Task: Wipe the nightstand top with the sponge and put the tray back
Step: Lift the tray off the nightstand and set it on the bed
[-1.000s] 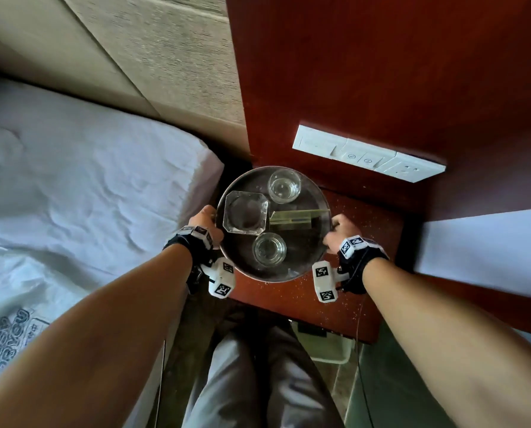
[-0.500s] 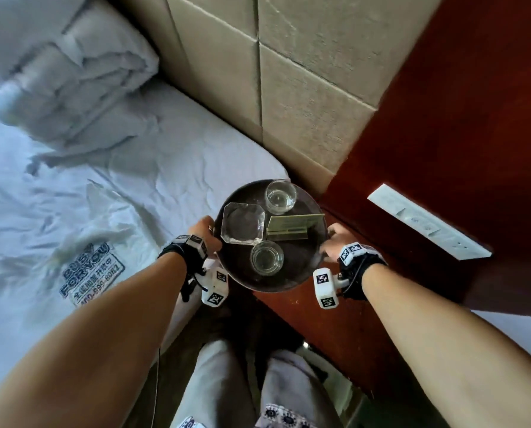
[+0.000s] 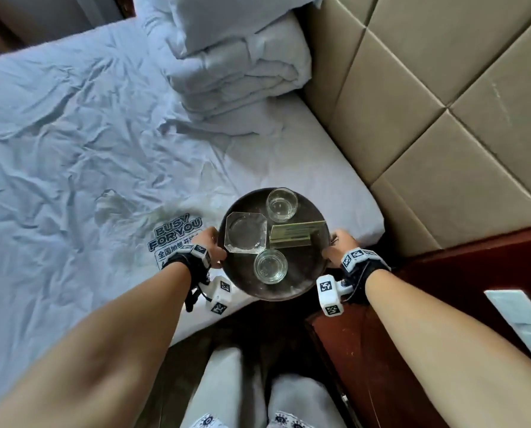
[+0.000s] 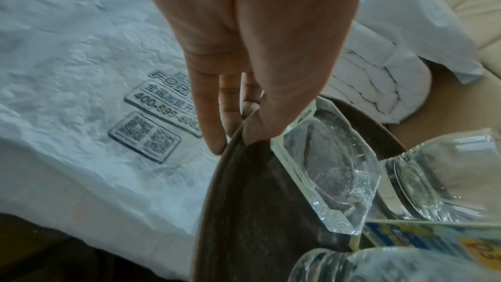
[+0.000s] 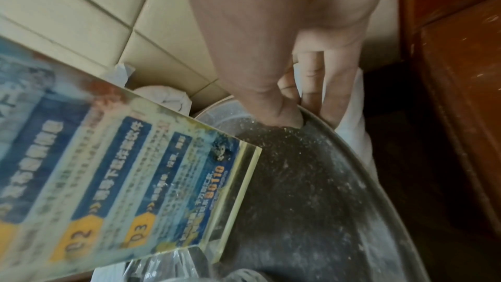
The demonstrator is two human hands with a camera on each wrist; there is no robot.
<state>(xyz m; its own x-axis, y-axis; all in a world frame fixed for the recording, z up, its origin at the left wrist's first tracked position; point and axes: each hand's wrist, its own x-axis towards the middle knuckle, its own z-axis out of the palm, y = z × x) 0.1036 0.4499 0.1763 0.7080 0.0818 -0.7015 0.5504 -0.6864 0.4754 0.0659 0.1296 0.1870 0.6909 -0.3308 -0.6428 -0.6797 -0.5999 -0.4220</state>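
Note:
I hold a round dark tray (image 3: 301, 282) level over the corner of the bed. My left hand (image 3: 211, 246) grips its left rim, thumb on top and fingers under, as the left wrist view shows at the tray rim (image 4: 216, 179). My right hand (image 3: 335, 246) grips the right rim (image 5: 352, 143) the same way. On the tray stand two clear glasses (image 3: 282, 204) (image 3: 270, 266), a square glass ashtray (image 3: 245, 232) and an acrylic sign card (image 3: 295, 233). The red-brown nightstand top (image 3: 381, 350) lies at lower right. No sponge is in view.
White bed sheet (image 3: 88, 149) fills the left, with a printed plastic bag (image 3: 171, 239) near the tray and a folded duvet (image 3: 239, 72) at the head. A padded beige headboard (image 3: 443, 103) stands at right. A white switch panel (image 3: 523, 322) is by the nightstand. My legs show below.
Both hands have carried the tray off the nightstand and leftward over the bed's corner. My view has swung left toward the bed.

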